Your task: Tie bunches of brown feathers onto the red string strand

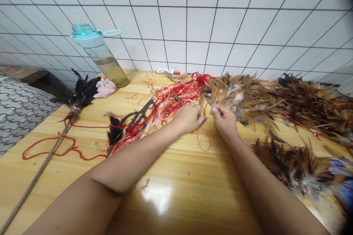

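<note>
Fingers curl on the left hand [189,117] and right hand [225,121], just apart; whether they grasp anything cannot be told. Loose strands of the tangled bright-red string [176,93] by the left could snag the fluffy brown feathers [245,95] by the right. Both hands angle inward over the varnished pale-wood table [190,191].

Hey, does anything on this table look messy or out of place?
Mostly the red string: it lies in a loose, messy tangle near the left hand, with the black scissors among its strands.
</note>
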The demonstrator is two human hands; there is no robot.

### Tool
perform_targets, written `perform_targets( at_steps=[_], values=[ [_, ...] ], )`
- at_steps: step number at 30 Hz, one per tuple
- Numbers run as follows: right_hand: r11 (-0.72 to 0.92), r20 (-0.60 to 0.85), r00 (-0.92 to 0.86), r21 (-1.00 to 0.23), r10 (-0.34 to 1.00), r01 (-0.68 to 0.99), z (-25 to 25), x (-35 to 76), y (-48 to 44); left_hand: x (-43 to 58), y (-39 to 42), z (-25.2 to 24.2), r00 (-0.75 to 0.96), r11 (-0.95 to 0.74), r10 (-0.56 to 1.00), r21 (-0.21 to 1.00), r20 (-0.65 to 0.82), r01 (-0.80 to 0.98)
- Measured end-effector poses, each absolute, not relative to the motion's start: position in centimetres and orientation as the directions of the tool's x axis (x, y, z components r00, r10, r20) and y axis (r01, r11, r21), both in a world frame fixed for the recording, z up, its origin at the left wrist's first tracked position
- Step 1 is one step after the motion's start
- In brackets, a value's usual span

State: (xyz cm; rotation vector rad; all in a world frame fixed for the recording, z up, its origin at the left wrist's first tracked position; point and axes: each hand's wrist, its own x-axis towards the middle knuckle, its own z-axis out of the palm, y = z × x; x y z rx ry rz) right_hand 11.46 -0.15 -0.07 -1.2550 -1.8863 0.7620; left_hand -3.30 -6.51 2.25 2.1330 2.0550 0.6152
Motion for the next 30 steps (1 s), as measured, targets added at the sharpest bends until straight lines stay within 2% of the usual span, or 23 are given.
perform_targets(
  at_steps=[4,8,11,14,17,20,22,24,30],
  values=[
    [0.357,0.255,-0.257,-0.77,0.932,0.529,0.0,11.4,-0.3,-2.9,-6.7,2.5,-0.033,-0.009,0.99,0.298,0.137,0.954],
    [0.374,0.263,-0.273,-0.755,0.925,0.538,0.0,11.4,-0.4,-3.4,-6.4,2.6,-0.033,0.001,0.996,0.343,0.086,0.939],
    [0.372,0.26,-0.275,-0.76,0.926,0.533,0.0,11.3,-0.5,-4.0,-6.0,2.4,-0.041,-0.03,0.989,0.472,0.139,0.881],
    [0.366,0.256,-0.271,-0.763,0.928,0.532,0.0,11.3,-0.5,-4.4,-5.6,2.2,-0.09,-0.059,0.978,0.659,0.189,0.75],
    [0.36,0.25,-0.27,-0.768,0.93,0.529,0.1,11.2,-0.6,-4.2,-5.4,2.0,-0.129,-0.044,0.984,0.863,0.125,0.503],
    [0.357,0.247,-0.274,-0.789,0.93,0.501,0.1,11.1,-0.7,-3.6,-5.3,2.0,-0.136,-0.005,0.99,0.975,0.036,0.222],
    [0.355,0.245,-0.278,-0.803,0.929,0.479,0.0,11.0,-0.8,-3.2,-5.4,1.9,-0.127,0.006,0.992,0.995,0.007,0.099],
    [0.353,0.247,-0.275,-0.815,0.929,0.459,-0.1,10.9,-0.8,-2.9,-5.4,1.8,-0.112,-0.002,0.994,0.999,0.008,0.053],
    [0.322,0.233,-0.262,-0.869,0.937,0.377,-0.5,10.8,-0.8,-2.8,-5.4,1.1,-0.093,-0.079,0.991,0.981,0.096,0.174]
  ],
)
